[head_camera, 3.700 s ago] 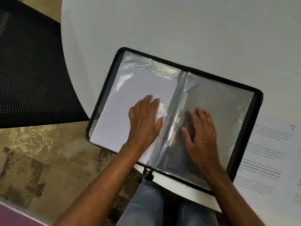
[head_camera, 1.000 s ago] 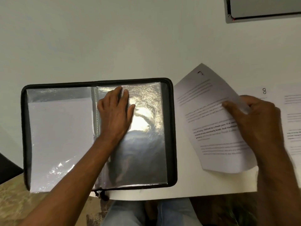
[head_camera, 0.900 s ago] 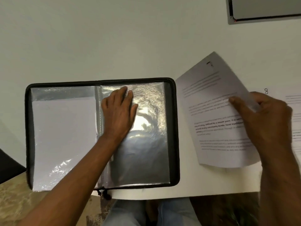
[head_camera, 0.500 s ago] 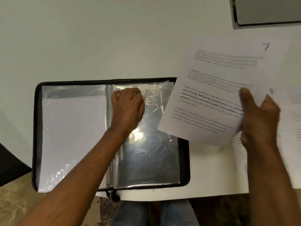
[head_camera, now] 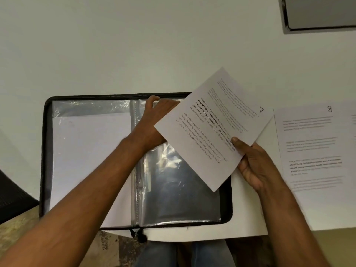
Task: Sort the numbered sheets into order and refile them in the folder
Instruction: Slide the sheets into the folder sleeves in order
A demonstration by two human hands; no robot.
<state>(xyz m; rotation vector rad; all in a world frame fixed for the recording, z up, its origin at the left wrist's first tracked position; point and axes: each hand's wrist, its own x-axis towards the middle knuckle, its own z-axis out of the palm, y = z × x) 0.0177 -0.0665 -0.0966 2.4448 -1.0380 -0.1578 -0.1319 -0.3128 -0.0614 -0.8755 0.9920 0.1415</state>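
Open black folder (head_camera: 44, 151) flat on the white table (head_camera: 134, 45), near edge hanging just past the table's rim. Left-hand sleeve already filled with a white sheet (head_camera: 90, 160); right-hand clear sleeve (head_camera: 179, 189) glossy and empty-looking below the hands.

Right hand (head_camera: 254, 166) just beyond the folder's right border, pinching sheet 7 (head_camera: 212, 128) at its lower right edge, thumb on the printed face, fingers curled behind. Sheet 7 lifted off the table, turned at a slant, handwritten 7 toward the right, overlapping the folder's upper right corner and part of the clear sleeve.

Left hand (head_camera: 154, 120) at the top of the right-hand sleeve, close beside the spine, thumb up at the folder's top edge, fingers hidden under sheet 7; grip on the sleeve's mouth impossible to confirm. The two hands apart, sheet 7 between them and partly covering the left one.

Sheet 8 (head_camera: 312, 147) flat on the table right of the folder, beside the right hand, untouched. Grey flat device (head_camera: 317, 14) at the far right corner. Dark chair (head_camera: 11, 199) at the left edge.
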